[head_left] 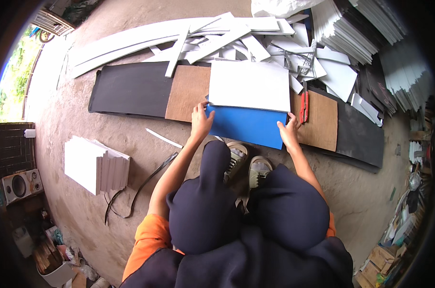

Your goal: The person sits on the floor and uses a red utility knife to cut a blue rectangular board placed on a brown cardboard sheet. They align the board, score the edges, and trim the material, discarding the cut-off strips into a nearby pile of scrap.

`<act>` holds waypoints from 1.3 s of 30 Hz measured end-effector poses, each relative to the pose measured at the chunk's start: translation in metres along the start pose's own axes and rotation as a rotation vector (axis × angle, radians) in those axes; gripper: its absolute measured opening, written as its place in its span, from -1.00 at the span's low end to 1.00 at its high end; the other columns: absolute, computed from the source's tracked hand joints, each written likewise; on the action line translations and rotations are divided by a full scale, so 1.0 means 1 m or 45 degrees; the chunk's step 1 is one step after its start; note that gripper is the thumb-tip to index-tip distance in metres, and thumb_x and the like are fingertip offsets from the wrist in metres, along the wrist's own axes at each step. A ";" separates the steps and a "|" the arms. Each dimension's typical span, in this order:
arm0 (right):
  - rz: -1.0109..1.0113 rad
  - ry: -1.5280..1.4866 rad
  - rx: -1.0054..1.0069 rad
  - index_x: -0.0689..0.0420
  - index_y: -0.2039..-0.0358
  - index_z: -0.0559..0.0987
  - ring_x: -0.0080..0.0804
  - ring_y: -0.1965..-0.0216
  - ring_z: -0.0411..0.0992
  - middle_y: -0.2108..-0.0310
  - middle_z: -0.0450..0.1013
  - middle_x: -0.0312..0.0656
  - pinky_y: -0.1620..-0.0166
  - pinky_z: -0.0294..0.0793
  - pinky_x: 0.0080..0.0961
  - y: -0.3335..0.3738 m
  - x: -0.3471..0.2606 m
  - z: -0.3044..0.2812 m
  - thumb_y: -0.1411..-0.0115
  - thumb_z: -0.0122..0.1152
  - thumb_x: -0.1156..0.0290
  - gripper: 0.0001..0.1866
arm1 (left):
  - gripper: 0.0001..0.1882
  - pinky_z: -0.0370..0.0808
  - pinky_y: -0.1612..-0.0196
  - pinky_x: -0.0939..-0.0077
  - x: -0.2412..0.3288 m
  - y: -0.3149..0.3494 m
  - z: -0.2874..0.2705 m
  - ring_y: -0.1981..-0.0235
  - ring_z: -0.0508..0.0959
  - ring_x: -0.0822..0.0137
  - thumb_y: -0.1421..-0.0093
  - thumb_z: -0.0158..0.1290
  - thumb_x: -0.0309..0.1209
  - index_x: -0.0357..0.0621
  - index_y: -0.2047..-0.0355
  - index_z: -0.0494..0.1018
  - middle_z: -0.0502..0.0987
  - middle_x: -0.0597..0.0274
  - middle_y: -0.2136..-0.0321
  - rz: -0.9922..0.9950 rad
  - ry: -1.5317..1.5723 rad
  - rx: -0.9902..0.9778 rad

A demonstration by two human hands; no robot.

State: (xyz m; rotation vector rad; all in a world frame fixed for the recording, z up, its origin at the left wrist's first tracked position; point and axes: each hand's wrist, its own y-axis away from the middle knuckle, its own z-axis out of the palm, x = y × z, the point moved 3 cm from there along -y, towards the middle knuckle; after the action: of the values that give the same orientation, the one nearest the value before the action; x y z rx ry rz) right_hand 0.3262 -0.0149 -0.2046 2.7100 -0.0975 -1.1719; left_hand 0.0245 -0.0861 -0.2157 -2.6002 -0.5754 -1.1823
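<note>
I squat in front of a blue sheet (248, 126), which lies partly under a white board (249, 84). My left hand (201, 120) grips the blue sheet's left edge, the thumb on its top face. At the opposite edge my right hand (289, 130) holds the sheet, thumb toward me and fingers partly hidden behind it. Beneath them is a brown wooden board (185, 93) across long black boards (131, 89). Just beyond my right hand, a red-handled cutter (304, 106) rests on the brown board's right part.
White foam-board strips and offcuts (222, 43) are heaped behind the boards. A stack of white boards (83, 163) stands at left beside a black strap (136, 199). More sheets (347, 36) are piled at far right. A speaker (21, 186) sits at the left edge.
</note>
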 end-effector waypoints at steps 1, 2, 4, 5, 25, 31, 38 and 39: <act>0.065 -0.026 -0.014 0.19 -0.06 0.08 0.00 -0.06 0.04 -0.02 -0.06 0.16 -0.09 0.12 -0.27 -0.002 -0.006 -0.007 0.02 0.15 0.38 -0.35 | -0.54 0.36 0.15 0.23 0.008 -0.003 -0.002 0.24 0.43 0.02 0.01 0.08 -0.38 -0.25 0.11 0.24 0.39 -0.13 0.25 -0.017 -0.009 -0.004; 0.132 -0.053 -0.029 0.19 -0.06 0.08 0.01 -0.08 0.01 -0.03 -0.08 0.17 -0.10 0.10 -0.27 -0.003 -0.011 -0.014 0.03 0.16 0.37 -0.34 | -0.51 0.36 0.15 0.23 0.014 -0.006 -0.006 0.23 0.43 0.02 0.02 0.09 -0.35 -0.26 0.09 0.22 0.40 -0.13 0.26 -0.038 -0.026 -0.066; 0.079 -0.039 -0.011 0.19 -0.04 0.12 0.01 -0.11 -0.03 -0.04 -0.08 0.19 -0.13 0.05 -0.27 -0.005 -0.016 -0.029 0.05 0.17 0.35 -0.35 | -0.44 0.35 0.14 0.23 0.023 -0.008 -0.017 0.22 0.43 0.00 0.04 0.12 -0.30 -0.27 0.07 0.20 0.42 -0.14 0.28 -0.084 -0.072 -0.190; 0.055 -0.010 -0.002 0.18 -0.03 0.13 0.01 -0.11 -0.04 -0.04 -0.08 0.20 -0.13 0.05 -0.28 -0.003 -0.022 -0.036 0.05 0.16 0.35 -0.36 | -0.41 0.36 0.16 0.24 0.023 -0.010 -0.022 0.24 0.44 0.01 0.05 0.13 -0.28 -0.28 0.06 0.19 0.43 -0.13 0.30 -0.134 -0.056 -0.248; -0.177 -0.288 0.200 -0.06 0.08 0.34 -0.31 0.07 0.09 0.08 0.02 -0.11 -0.02 0.16 -0.46 -0.052 -0.093 -0.089 0.08 0.13 0.44 -0.53 | -0.25 0.15 -0.07 0.19 0.089 -0.058 -0.052 0.01 0.19 0.04 0.16 0.21 -0.26 0.06 -0.07 0.14 0.13 0.01 -0.01 0.123 0.376 -0.197; -0.119 -0.412 -0.027 -0.03 0.07 0.32 -0.35 0.08 0.21 0.06 0.14 -0.09 0.03 0.25 -0.46 -0.095 -0.041 -0.039 0.04 0.08 0.53 -0.55 | -0.26 0.13 -0.05 0.19 0.037 -0.063 -0.002 0.04 0.19 0.06 0.15 0.20 -0.26 0.03 -0.07 0.14 0.14 0.03 -0.01 0.002 0.392 -0.108; -0.222 -0.237 0.093 0.12 0.10 0.30 -0.29 0.16 0.21 0.18 0.21 -0.06 0.10 0.26 -0.40 -0.111 -0.002 -0.009 0.05 0.13 0.55 -0.56 | -0.28 0.15 -0.01 0.22 0.013 -0.056 0.028 0.10 0.24 0.11 0.05 0.14 -0.28 -0.11 -0.09 0.07 0.20 0.00 0.04 -0.046 0.204 -0.047; -0.216 -0.168 0.147 0.18 0.08 0.26 -0.22 0.15 0.22 0.19 0.23 0.01 0.08 0.24 -0.36 -0.109 -0.006 -0.007 0.03 0.13 0.50 -0.54 | -0.27 0.16 -0.01 0.22 0.006 -0.059 0.030 0.11 0.25 0.10 0.05 0.14 -0.28 -0.14 -0.10 0.06 0.21 -0.01 0.05 -0.074 0.206 0.005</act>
State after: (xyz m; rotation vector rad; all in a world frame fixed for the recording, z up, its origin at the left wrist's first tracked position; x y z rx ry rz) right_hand 0.3256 0.0939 -0.2167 2.7837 0.0493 -1.4349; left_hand 0.0222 -0.0205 -0.2283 -2.4695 -0.6225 -1.3924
